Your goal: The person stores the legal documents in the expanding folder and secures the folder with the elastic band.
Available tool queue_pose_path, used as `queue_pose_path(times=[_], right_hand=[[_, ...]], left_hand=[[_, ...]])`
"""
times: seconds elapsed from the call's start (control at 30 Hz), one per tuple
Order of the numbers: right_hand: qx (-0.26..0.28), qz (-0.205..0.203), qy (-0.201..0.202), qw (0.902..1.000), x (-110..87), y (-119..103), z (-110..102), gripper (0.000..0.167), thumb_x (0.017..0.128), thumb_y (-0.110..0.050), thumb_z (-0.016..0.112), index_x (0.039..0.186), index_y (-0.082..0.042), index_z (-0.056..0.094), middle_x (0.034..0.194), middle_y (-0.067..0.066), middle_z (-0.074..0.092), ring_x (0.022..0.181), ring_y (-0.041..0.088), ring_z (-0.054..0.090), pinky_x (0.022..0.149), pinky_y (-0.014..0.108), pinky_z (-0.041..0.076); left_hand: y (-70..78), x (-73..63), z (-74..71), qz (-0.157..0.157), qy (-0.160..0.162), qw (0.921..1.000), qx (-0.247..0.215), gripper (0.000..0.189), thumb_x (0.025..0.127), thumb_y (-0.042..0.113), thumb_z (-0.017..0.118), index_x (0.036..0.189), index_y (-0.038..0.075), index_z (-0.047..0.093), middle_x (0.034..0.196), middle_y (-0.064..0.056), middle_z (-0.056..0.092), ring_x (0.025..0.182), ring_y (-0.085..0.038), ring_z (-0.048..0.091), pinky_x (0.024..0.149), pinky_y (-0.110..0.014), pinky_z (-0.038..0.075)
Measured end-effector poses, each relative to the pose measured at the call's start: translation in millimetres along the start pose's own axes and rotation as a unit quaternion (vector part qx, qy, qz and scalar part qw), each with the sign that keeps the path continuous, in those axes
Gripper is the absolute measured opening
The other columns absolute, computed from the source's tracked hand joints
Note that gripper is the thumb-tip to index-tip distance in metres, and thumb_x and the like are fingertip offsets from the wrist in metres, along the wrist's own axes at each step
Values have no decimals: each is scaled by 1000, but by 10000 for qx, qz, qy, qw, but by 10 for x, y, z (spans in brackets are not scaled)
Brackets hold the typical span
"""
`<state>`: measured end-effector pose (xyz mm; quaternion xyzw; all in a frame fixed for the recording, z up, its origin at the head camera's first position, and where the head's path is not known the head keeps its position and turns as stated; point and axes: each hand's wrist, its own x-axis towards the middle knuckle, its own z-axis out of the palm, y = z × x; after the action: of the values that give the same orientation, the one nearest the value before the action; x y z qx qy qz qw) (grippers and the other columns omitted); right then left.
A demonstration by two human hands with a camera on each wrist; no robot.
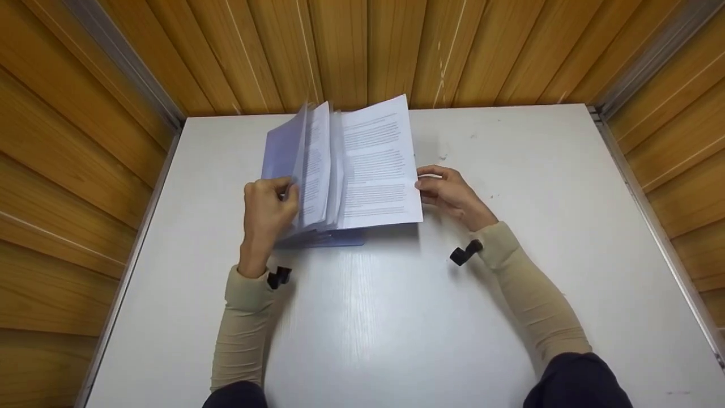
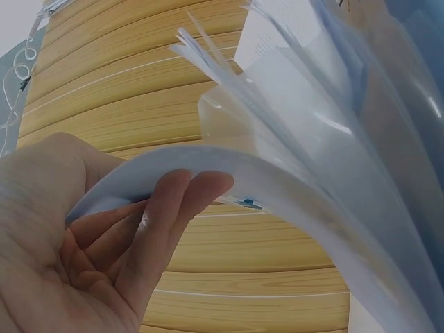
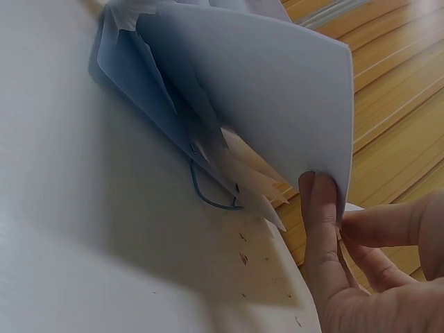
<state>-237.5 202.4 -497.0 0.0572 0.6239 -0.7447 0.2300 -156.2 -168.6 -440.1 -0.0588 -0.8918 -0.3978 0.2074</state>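
A blue folder (image 1: 280, 148) stands spread open near the back of the table, holding clear plastic sleeves (image 2: 347, 166) and printed sheets (image 1: 376, 170). At the folder's left, my left hand (image 1: 266, 207) grips the cover and some sleeves; in the left wrist view they bend in a curve between thumb and fingers. My right hand (image 1: 450, 195) pinches the right edge of a printed stack of paper, raised off the table. Seen from below in the right wrist view, that stack (image 3: 277, 83) is blank, and a thin blue loop (image 3: 208, 201) hangs by the back cover.
The white table (image 1: 351, 317) carries the folder. Brown wood-look panels (image 1: 391, 51) stand behind it and along both sides. Black clips (image 1: 465, 253) sit on the beige sleeve cuffs. A white cable (image 2: 21, 73) shows at the left wrist view's far edge.
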Motion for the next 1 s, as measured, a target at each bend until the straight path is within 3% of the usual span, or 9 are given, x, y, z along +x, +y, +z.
queue_pose_path(times=[0.23, 0.57, 0.8, 0.87, 1.0], right_hand=[[29, 7, 87, 10000, 51, 41, 48, 32, 100, 7, 63, 131, 0, 62, 105, 9, 79, 92, 20, 77, 81, 32, 63], [206, 23, 49, 9998, 93, 123, 190, 32, 99, 7, 65, 130, 0, 63, 103, 8, 79, 88, 20, 77, 79, 32, 62], [466, -12, 0, 9989, 138, 129, 327, 34, 99, 9, 64, 132, 3, 61, 103, 9, 79, 90, 21, 78, 81, 33, 63], [456, -19, -25, 9990, 152, 132, 376, 35, 99, 9, 63, 133, 4, 61, 103, 9, 79, 90, 20, 78, 82, 33, 63], [448, 4, -51, 9990, 175, 161, 471, 34, 99, 9, 63, 132, 3, 62, 104, 10, 79, 90, 21, 78, 81, 33, 63]], left_hand=[[-2, -7, 9, -13, 23, 10000, -43, 19, 91, 0, 67, 99, -6, 83, 89, -23, 79, 72, -27, 75, 63, -44, 60], [-7, -29, 21, 52, 21, 10000, -17, 19, 91, -1, 65, 95, -5, 84, 82, -19, 79, 63, -19, 64, 58, -34, 51], [-30, -14, 16, 284, 39, 9996, 82, 22, 89, -3, 63, 78, -3, 82, 61, -9, 68, 50, -14, 46, 45, -21, 31], [-36, -19, 14, 281, 74, 9995, 92, 21, 89, -3, 64, 78, -3, 81, 61, -9, 67, 51, -14, 46, 45, -22, 32], [-36, -35, 4, 243, 101, 9996, 107, 19, 89, -1, 65, 88, -4, 84, 71, -15, 76, 56, -16, 57, 50, -27, 43]])
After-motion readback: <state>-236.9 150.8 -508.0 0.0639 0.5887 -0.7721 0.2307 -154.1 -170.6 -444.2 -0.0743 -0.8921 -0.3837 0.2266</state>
